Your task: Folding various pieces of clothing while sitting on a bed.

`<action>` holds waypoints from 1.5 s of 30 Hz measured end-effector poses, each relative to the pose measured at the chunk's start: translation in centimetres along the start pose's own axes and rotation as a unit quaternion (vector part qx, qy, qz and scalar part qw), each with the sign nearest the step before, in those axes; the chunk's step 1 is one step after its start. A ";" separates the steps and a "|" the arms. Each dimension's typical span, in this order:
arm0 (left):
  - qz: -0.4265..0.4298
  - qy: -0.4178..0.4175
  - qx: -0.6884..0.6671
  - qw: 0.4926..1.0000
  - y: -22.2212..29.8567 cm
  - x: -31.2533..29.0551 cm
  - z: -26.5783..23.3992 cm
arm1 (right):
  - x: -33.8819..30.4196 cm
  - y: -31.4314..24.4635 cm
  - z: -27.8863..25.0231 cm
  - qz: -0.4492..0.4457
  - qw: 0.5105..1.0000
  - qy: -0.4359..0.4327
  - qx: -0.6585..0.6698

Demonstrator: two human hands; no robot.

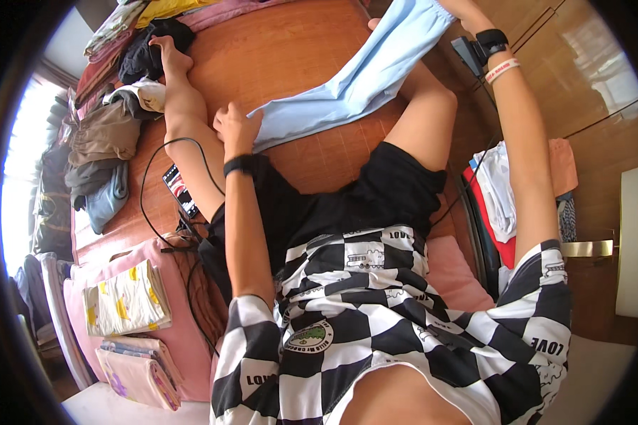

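A light blue garment (333, 99) is stretched across in front of me, over the bed between my legs. My left hand (237, 127) is closed on its lower left end. At the top edge of the view, my right hand (468, 13) grips the upper right end, where the edge looks gathered; part of that hand is cut off. The cloth hangs in a long strip between both hands, with a fold near its middle. Its far end passes out of view at the top.
Clothes lie piled at left, including a brown garment (106, 134). Folded cloths (127, 297) rest on a pink pad (191, 340). A phone (181, 191) and black cable (143, 205) are beside my left leg. White folded clothes (500, 198) stand by the wooden cabinet (588, 106) at right.
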State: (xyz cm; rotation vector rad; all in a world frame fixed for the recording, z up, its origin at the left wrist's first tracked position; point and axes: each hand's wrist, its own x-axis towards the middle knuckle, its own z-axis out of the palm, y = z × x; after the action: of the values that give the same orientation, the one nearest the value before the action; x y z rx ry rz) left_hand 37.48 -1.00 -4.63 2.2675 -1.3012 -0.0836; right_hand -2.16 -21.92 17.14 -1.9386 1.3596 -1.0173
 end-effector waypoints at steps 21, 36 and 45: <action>0.405 -0.270 -0.815 0.316 11.5 -24.7 -21.1 | -0.6 5.4 -0.5 0.019 1.000 0.006 0.011; 0.403 -0.268 -0.828 0.283 11.4 -25.2 -20.5 | -0.1 5.3 -0.9 0.037 0.998 0.011 -0.041; 0.408 -0.267 -0.828 0.277 11.2 -25.2 -20.7 | -0.1 5.4 -0.4 0.026 0.999 -0.016 -0.011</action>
State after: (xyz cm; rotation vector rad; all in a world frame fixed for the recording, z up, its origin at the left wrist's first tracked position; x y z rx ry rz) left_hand 21.39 23.53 13.40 -0.4269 -1.1776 -1.1895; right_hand -5.36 -23.61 13.10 -1.9171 1.4010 -0.9474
